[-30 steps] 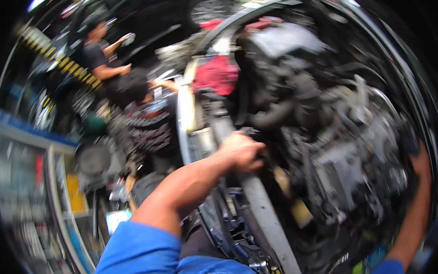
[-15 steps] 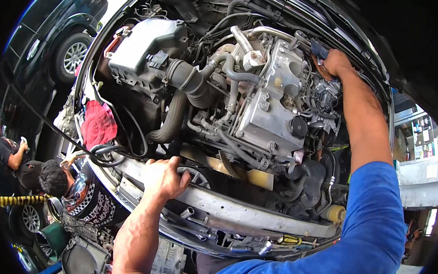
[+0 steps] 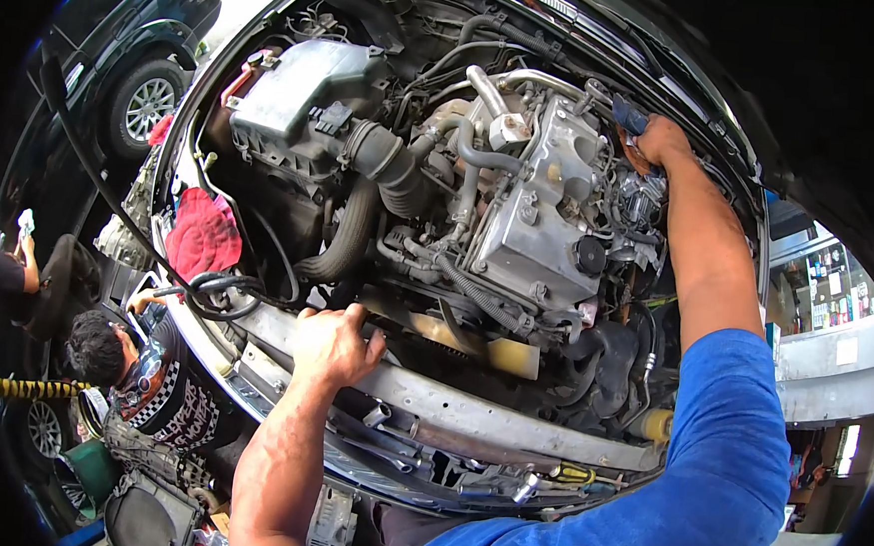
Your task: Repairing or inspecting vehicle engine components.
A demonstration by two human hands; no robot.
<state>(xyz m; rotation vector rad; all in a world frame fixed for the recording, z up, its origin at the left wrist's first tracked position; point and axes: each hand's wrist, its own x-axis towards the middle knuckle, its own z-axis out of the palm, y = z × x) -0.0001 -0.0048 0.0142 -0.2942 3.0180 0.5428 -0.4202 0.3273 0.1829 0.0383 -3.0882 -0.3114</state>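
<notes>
My left hand (image 3: 337,347) rests at the front of an open engine bay, its fingers curled over the metal radiator support bar (image 3: 449,402). Far across on the right, my right hand (image 3: 662,145) is closed around a dark blue rag (image 3: 629,115), pressed down behind the engine near the bay's rear edge. What lies under the rag is hidden. Left of that hand runs the silver valve cover (image 3: 535,229) with a black oil cap (image 3: 589,254). Wiring and metal parts (image 3: 642,200) sit just below the right hand.
A silver-topped air filter box (image 3: 314,75) and a red cloth (image 3: 202,234) are on the left. The hood prop rod (image 3: 112,183) slants past them. Sockets (image 3: 526,487) and a yellow-handled screwdriver (image 3: 575,474) lie along the front. A co-worker (image 3: 165,377) crouches at left.
My right hand and the rag have shifted only slightly, and my left hand keeps its place on the bar. The whole view has tilted a little. At far left, another person's hand has risen.
</notes>
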